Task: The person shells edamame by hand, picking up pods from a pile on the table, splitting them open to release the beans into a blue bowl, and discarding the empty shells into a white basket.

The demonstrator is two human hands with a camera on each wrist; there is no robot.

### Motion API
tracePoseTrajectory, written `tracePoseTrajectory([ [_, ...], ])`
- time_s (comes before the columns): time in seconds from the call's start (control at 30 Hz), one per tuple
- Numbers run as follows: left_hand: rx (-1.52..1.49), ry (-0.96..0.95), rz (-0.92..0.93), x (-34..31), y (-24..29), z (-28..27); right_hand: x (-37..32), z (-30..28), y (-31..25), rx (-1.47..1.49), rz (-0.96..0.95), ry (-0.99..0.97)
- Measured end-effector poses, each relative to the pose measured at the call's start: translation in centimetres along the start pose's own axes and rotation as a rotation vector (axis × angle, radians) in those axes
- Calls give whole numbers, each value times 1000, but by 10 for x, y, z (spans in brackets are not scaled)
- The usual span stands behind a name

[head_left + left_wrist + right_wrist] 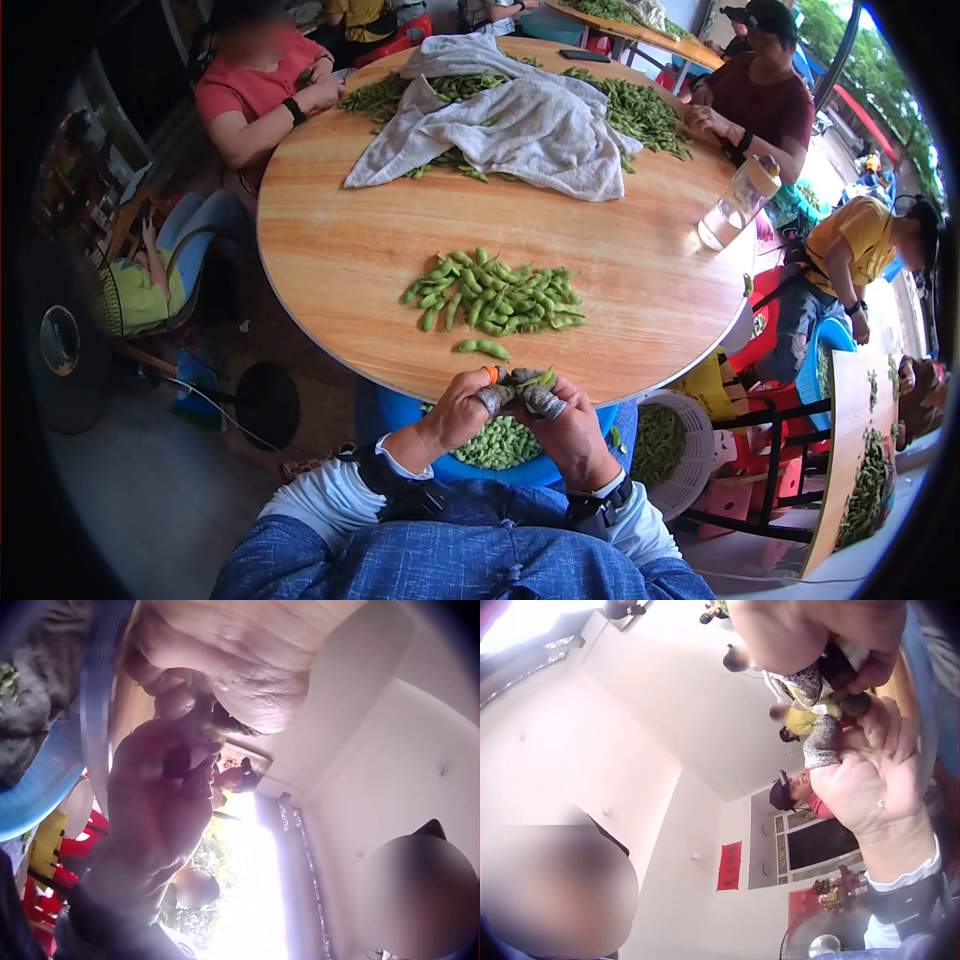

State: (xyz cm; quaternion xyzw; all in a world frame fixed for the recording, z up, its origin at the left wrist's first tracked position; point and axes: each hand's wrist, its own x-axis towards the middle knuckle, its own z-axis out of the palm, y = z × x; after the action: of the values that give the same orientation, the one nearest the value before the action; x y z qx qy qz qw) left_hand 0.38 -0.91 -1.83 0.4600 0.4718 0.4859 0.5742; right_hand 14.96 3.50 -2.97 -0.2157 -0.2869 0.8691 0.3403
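Note:
Both hands meet over the near edge of the round wooden table (330, 290), above a blue basin (545, 470) with shelled green soybeans (498, 443). Grey finger wraps cover the thumbs, and an orange band shows on the left hand (455, 412). My right hand (575, 435) pinches a green soybean pod (541, 379). The left fingertips close on the same pod from the other side; both wrist views show the fingertips bunched together, hiding most of it. Beyond the hands lies a pile of soybean pods (505, 295), with one loose pod (484, 349) nearer me.
A grey-white cloth (520, 130) covers part of a larger pod heap (640, 115) at the far side. A clear bottle (735, 205) stands on the right. Other people sit around this table and nearby. A white basket (690, 440) with pods is down at my right.

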Motion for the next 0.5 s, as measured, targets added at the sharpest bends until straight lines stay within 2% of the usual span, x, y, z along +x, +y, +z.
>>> tracePoseTrajectory([
  [0.1, -242, 85, -73, 0, -3, 6, 2, -10, 3, 142, 70, -6],
  [0.13, -280, 54, -79, 0, -8, 3, 3, -11, 3, 193, 97, -12],
  [0.23, -332, -23, -102, 0, -15, -5, 3, -7, -1, 406, 208, 136],
  [0.33, -296, -50, -130, 0, -10, -4, 1, -8, -1, 194, 69, 15],
  [0.43, -313, -31, -137, -1, -8, 0, -2, 9, -10, -156, -69, 46],
  [0.5, -301, -15, -113, 0, 4, 9, -1, 7, -8, -187, -93, 52],
])
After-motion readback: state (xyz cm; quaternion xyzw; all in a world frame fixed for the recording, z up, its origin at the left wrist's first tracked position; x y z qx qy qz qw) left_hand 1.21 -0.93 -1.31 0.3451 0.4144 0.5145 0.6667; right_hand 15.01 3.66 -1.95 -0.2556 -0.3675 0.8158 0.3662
